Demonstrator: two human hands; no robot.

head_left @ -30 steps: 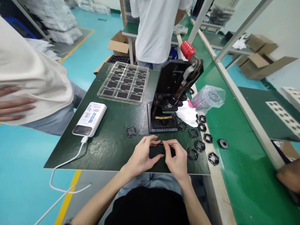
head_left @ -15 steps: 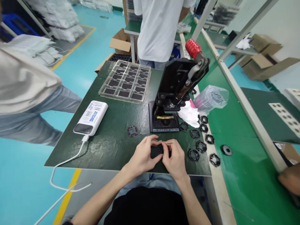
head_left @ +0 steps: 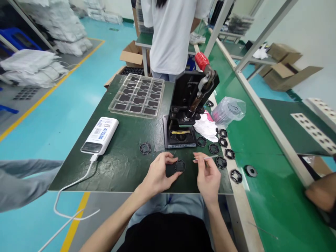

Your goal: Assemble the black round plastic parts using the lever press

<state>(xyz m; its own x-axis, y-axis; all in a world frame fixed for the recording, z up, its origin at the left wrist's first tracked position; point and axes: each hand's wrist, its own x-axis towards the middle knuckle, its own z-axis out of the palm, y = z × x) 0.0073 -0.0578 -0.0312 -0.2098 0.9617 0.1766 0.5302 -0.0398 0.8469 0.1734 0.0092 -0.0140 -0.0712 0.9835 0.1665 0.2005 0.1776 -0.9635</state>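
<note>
My left hand (head_left: 158,172) grips a round black plastic part (head_left: 180,166) by its left edge, between thumb and fingers, near the front of the dark green table. To the right, my right hand (head_left: 208,177) is closed on a thin pale rod-like tool (head_left: 210,157), pointing sideways; its exact kind is unclear. That hand is apart from the round part and close to a loose black ring (head_left: 221,162). Another black ring (head_left: 145,148) lies to the left. Behind my hands stands a black hand press (head_left: 181,136) with a red handle (head_left: 202,61).
A clear compartment tray (head_left: 135,109) of dark rectangular pieces is at the back left. A white power bank (head_left: 101,134) with a cable sits at left. Several black rings, a white cloth (head_left: 207,128) and a plastic bag (head_left: 231,110) lie right. A person in a white shirt (head_left: 169,38) stands behind.
My right hand has moved right, away from the round part, carrying the thin tool. The round part now shows more fully in my left hand. A person at left has mostly left the view.
</note>
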